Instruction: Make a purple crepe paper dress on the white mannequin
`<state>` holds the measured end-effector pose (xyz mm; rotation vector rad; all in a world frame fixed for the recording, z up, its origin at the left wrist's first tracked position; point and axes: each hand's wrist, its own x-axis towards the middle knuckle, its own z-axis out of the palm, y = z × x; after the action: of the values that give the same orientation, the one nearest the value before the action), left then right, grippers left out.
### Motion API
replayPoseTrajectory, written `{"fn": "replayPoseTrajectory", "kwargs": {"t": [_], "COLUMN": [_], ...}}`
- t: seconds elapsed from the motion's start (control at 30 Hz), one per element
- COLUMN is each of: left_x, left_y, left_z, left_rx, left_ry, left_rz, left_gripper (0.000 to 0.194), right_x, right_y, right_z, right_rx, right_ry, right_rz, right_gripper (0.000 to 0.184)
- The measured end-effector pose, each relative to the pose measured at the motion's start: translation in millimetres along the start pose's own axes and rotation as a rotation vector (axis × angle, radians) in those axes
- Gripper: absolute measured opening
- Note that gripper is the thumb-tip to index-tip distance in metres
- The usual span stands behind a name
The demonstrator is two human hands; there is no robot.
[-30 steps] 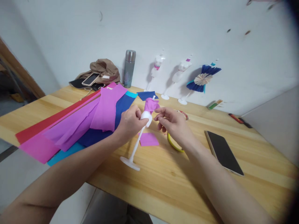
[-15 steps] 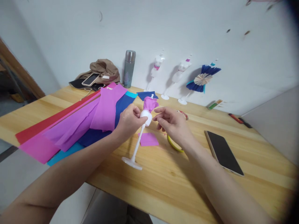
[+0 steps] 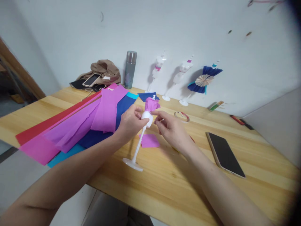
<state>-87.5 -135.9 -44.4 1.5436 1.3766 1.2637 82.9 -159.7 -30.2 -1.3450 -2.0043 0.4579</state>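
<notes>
My left hand (image 3: 131,123) grips a small white dress-form mannequin (image 3: 147,115) at the hips, thumb in front. The form leans on its thin stem, its round base on the table. Gathered pink-purple paper (image 3: 151,104) wraps its upper body. My right hand (image 3: 172,128) holds nothing; its index finger reaches to the paper's lower edge at the waist, the others loosely bent. Whether the fingertip touches is hard to tell. Below the form lies a flat purple paper piece (image 3: 150,141). Part of a red-and-yellow object is hidden beneath my right wrist.
Coloured paper sheets (image 3: 103,114) are piled at the left. Behind stand a flask (image 3: 130,70), a brown cloth bag (image 3: 105,70) and three mannequins, one in a blue pleated dress (image 3: 197,87). A red-and-white tape ring (image 3: 185,116) and a large phone (image 3: 224,153) lie rightward.
My right hand has shifted slightly, its index finger straightening toward the mannequin's waist. The tape ring behind it now shows more fully. My left hand keeps its hold.
</notes>
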Motion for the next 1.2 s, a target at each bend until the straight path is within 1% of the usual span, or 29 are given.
{"fn": "replayPoseTrajectory", "kwargs": {"t": [0.4, 0.57, 0.77, 0.97, 1.13, 1.2], "left_x": [-2.1, -4.0, -4.5, -7.5, -10.1, -10.6], "left_y": [5.2, 9.0, 6.6, 4.7, 3.9, 3.0], "left_z": [-0.4, -1.7, -1.2, 0.2, -0.5, 0.1], "left_rx": [0.048, 0.072, 0.088, 0.098, 0.093, 0.093], "left_ry": [0.005, 0.004, 0.012, -0.008, -0.027, -0.042], "left_rz": [0.001, 0.012, 0.045, 0.061, 0.115, 0.133], "left_gripper": [0.028, 0.027, 0.025, 0.03, 0.029, 0.027], "right_x": [1.1, 0.6, -2.7, -2.3, -1.1, -1.0], "right_y": [5.9, 6.2, 4.4, 3.8, 2.9, 2.1], "right_z": [7.4, 10.4, 13.6, 15.3, 15.4, 14.3], "right_rx": [-0.131, -0.194, -0.28, -0.256, -0.238, -0.219], "right_ry": [0.04, 0.039, 0.014, -0.016, -0.01, -0.019], "right_rz": [-0.136, -0.144, -0.135, -0.111, -0.076, -0.069], "right_gripper": [0.043, 0.044, 0.045, 0.039, 0.04, 0.037]}}
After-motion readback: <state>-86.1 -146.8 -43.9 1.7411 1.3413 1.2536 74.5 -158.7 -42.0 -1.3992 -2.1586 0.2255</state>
